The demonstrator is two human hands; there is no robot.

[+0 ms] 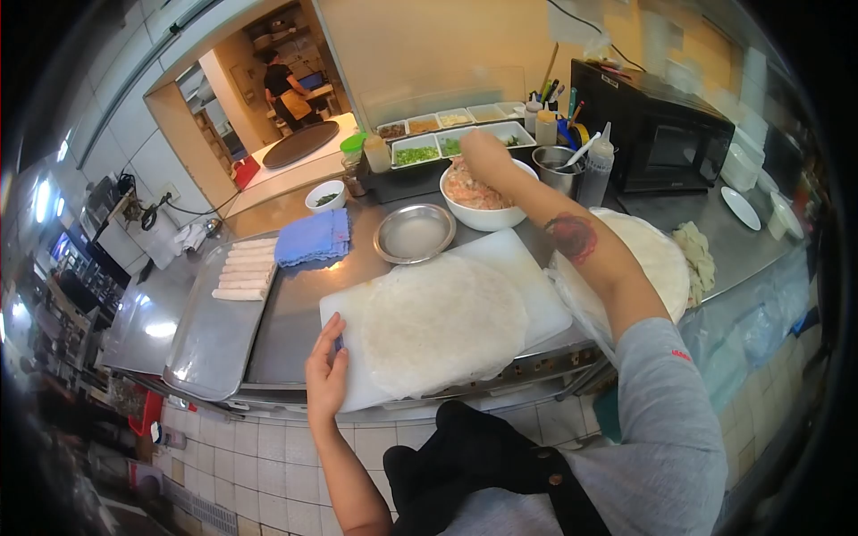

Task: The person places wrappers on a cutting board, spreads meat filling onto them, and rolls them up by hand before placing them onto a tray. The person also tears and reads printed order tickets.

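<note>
A round, pale, thin wrapper sheet (pixel 444 323) lies spread on a white cutting board (pixel 547 308). At the board's left edge rests my left hand (pixel 327 364), fingers stretched out and thumb apart, holding nothing. My right hand (pixel 487 159) is bent down over a white bowl (pixel 487 217) of pinkish minced filling (pixel 469 189); its fingers are largely hidden, so I cannot tell what they grip. Just left of the bowl stands a round metal dish (pixel 414 234). To the right, under my right forearm, is a stack of round pale sheets (pixel 657 255) with plastic wrap around it.
Several pale rolls (pixel 246 270) lie on a metal tray (pixel 206 330) at left, beside folded blue cloths (pixel 313 237). Trays of chopped greens (pixel 416 155) line the back. A metal pot (pixel 556 174), squeeze bottle (pixel 596 170) and black microwave (pixel 652 134) stand at right. A person (pixel 288 92) is beyond the opening.
</note>
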